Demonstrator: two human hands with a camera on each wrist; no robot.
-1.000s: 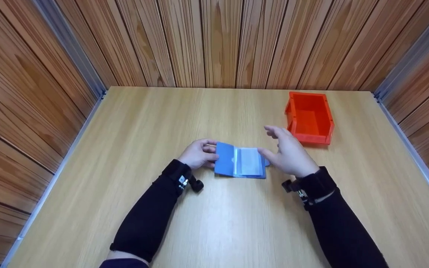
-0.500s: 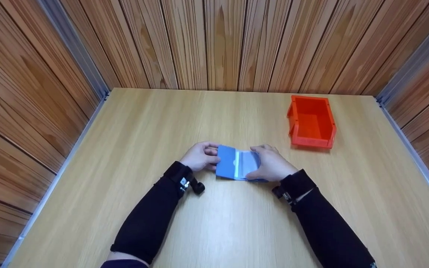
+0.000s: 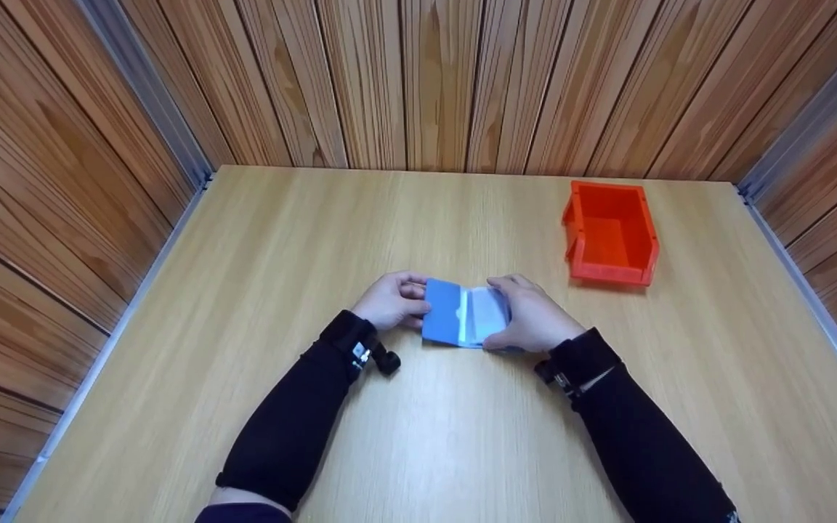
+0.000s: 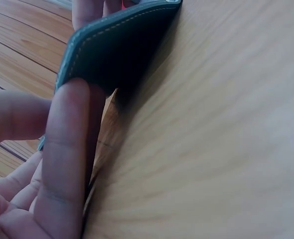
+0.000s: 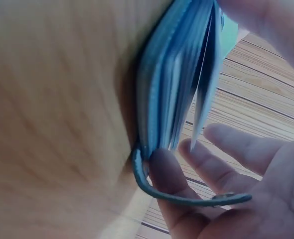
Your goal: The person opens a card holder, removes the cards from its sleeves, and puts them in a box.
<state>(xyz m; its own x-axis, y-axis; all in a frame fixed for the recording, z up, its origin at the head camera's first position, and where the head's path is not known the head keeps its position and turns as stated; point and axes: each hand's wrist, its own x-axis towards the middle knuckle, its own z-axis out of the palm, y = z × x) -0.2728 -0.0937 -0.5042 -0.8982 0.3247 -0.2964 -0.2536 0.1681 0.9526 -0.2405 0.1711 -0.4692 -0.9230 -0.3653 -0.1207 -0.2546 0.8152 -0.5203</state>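
Observation:
A blue card holder [image 3: 442, 312] lies opened out on the table, with clear sleeves [image 3: 490, 309] on its right half. My left hand [image 3: 383, 301] pinches the left cover's edge; in the left wrist view that stitched cover [image 4: 112, 50] is tilted up off the table, a finger beneath it. My right hand [image 3: 535, 317] spans the right half, thumb at the near edge and fingers at the far edge. The right wrist view shows the stacked sleeves [image 5: 179, 84] fanned slightly apart, and a curved closing strap [image 5: 187, 200] sticking out toward the palm.
An orange-red open-front bin [image 3: 611, 234] stands at the back right of the wooden table [image 3: 418, 436]. Wood-panelled walls [image 3: 433, 87] rise behind the table and at both sides.
My right hand, raised with fingers spread at the card holder's right a second ago, has moved left and down and now grips its sleeved half. The left hand keeps its hold.

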